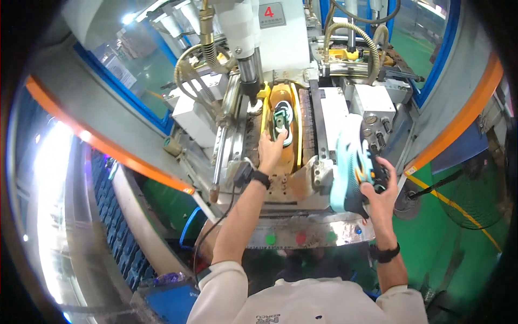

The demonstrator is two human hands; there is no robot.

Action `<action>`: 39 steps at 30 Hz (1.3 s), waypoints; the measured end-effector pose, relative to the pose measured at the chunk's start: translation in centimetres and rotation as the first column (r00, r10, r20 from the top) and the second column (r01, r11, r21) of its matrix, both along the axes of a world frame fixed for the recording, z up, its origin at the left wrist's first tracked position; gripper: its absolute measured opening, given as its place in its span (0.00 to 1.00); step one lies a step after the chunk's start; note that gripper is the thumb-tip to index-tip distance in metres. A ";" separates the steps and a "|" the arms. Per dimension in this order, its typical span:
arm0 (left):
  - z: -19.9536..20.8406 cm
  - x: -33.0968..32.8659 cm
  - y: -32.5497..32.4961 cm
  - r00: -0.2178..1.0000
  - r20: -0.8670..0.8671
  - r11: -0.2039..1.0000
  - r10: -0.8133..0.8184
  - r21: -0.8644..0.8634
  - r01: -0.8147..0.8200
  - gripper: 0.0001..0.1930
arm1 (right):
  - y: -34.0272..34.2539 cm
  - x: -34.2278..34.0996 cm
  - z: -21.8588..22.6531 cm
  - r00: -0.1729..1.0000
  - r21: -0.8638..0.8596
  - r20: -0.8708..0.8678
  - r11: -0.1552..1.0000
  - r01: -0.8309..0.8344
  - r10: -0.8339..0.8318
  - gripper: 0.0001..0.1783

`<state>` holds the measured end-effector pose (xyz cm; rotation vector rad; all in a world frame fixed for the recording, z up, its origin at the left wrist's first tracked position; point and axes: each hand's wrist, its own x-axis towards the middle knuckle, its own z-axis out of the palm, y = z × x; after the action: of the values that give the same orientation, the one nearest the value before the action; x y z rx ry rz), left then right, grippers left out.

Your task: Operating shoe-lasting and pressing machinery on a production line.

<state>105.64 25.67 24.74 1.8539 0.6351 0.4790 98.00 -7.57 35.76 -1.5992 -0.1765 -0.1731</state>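
Note:
My right hand (382,191) is closed around the collar of a black running shoe (353,167) with a pale turquoise and white sole, held up to the right of the machine bed and slightly blurred. Inside the yellow-sided press bed, a second shoe (280,121) in black, white and mint green lies with its opening upward. My left hand (272,148) reaches forward to its near end, thumb and fingers closed on that part. The fingertips partly cover the shoe there.
A metal cylinder (250,75) hangs just left of the bed. Hoses (353,29) and a valve box (373,108) stand at the right. A control panel with coloured buttons (300,237) runs along the front. Orange-edged guards (116,148) flank both sides.

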 end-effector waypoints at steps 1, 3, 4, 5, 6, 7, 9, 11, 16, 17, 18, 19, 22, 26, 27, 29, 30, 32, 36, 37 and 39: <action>-1.1 2.3 0.7 0.991 -0.132 0.995 0.025 0.097 -0.012 0.48 | -0.5 0.1 0.2 0.997 -0.054 -0.003 0.996 0.073 -0.073 0.35; -2.6 5.9 0.2 0.988 -0.148 0.986 0.053 0.164 -0.029 0.50 | -1.5 0.4 0.2 0.990 -0.081 -0.009 0.987 0.139 -0.141 0.34; -1.9 7.0 -0.6 0.967 -0.248 0.975 0.063 0.221 -0.007 0.50 | -2.1 0.4 -0.1 0.982 -0.110 -0.001 0.976 0.190 -0.191 0.34; -3.6 8.5 -0.4 0.971 -0.225 0.948 0.082 0.318 -0.007 0.49 | -1.8 0.3 0.4 0.974 -0.103 -0.043 0.970 0.219 -0.224 0.33; -4.3 9.3 0.4 0.963 -0.259 0.943 0.080 0.332 0.011 0.46 | -1.5 0.7 0.2 0.970 -0.114 -0.040 0.965 0.234 -0.240 0.33; -4.9 9.9 1.0 0.953 -0.293 0.938 0.073 0.345 0.035 0.43 | -1.4 1.0 0.0 0.965 -0.124 -0.037 0.959 0.255 -0.261 0.33; -4.1 9.9 0.9 0.955 -0.280 0.943 0.100 0.333 -0.001 0.30 | -1.2 2.9 -0.3 0.965 -0.191 0.040 0.946 0.261 -0.258 0.34; -3.7 8.1 3.5 0.969 -0.244 0.993 0.047 0.118 -0.018 0.28 | 0.9 6.5 0.2 0.973 -0.281 0.071 0.931 0.232 -0.221 0.34; 0.5 -3.4 1.5 0.981 0.150 0.585 -0.126 -0.787 0.195 0.15 | 8.3 17.6 2.2 0.986 -0.526 -0.144 0.851 -0.010 -0.078 0.34; 3.3 -6.8 0.5 0.980 0.146 0.535 -0.137 -0.822 0.197 0.16 | 9.3 21.2 0.0 0.979 -0.476 -0.199 0.868 -0.140 0.048 0.36; 4.8 -10.2 0.1 0.981 0.109 0.527 -0.163 -0.831 0.179 0.17 | 11.3 23.8 -1.6 0.992 -0.654 -0.124 0.752 -0.084 0.003 0.38; 6.6 -13.9 0.2 0.979 0.141 0.500 -0.148 -0.843 0.197 0.19 | 15.3 23.8 -1.4 0.974 -0.675 -0.207 0.707 -0.210 0.092 0.39; 9.4 -23.6 1.1 0.994 0.045 0.686 -0.097 -0.721 0.100 0.27 | 25.4 23.1 -2.4 0.916 -0.760 -0.375 0.520 -0.391 0.140 0.34; 12.2 -34.0 1.1 0.977 -0.140 0.753 0.161 -0.622 -0.214 0.32 | 30.7 24.5 -11.4 0.991 -0.858 -0.051 0.503 -0.106 0.123 0.27; 12.6 -35.8 0.4 0.963 -0.100 0.755 0.251 -0.602 -0.260 0.30 | 30.1 26.4 -15.4 0.986 -0.848 0.056 0.529 -0.038 0.160 0.27; 11.1 -41.1 -0.3 0.909 -0.013 0.693 0.417 -0.643 -0.326 0.28 | 32.9 23.8 -15.6 0.989 -0.855 0.109 0.517 0.042 0.100 0.27; 10.9 -43.1 -1.3 0.833 -0.063 0.634 0.549 -0.619 -0.464 0.21 | 34.0 22.4 -15.3 0.985 -0.859 0.173 0.490 0.151 0.001 0.28; 10.7 -46.6 -2.9 0.700 -0.141 0.522 0.700 -0.569 -0.636 0.14 | 33.5 21.8 -14.5 0.992 -0.867 0.105 0.496 0.058 0.067 0.42; 9.8 -46.9 -7.9 0.390 -0.156 0.222 0.908 -0.610 -0.761 0.24 | 29.9 15.6 -13.7 0.885 -0.818 0.272 0.576 0.005 0.379 0.37; 7.4 -48.7 -9.1 0.412 -0.115 0.262 0.904 -0.614 -0.745 0.20 | 27.9 10.5 -11.9 0.729 -0.669 0.506 0.744 -0.005 0.460 0.27; 5.2 -50.6 -11.3 0.447 -0.112 0.261 0.887 -0.677 -0.688 0.18 | 25.5 -1.0 -8.0 0.715 -0.580 0.318 0.724 -0.373 0.623 0.14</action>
<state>55.04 14.40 29.90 0.6034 1.3580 1.0357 97.02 17.91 27.79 -1.9013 -1.1525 -0.0980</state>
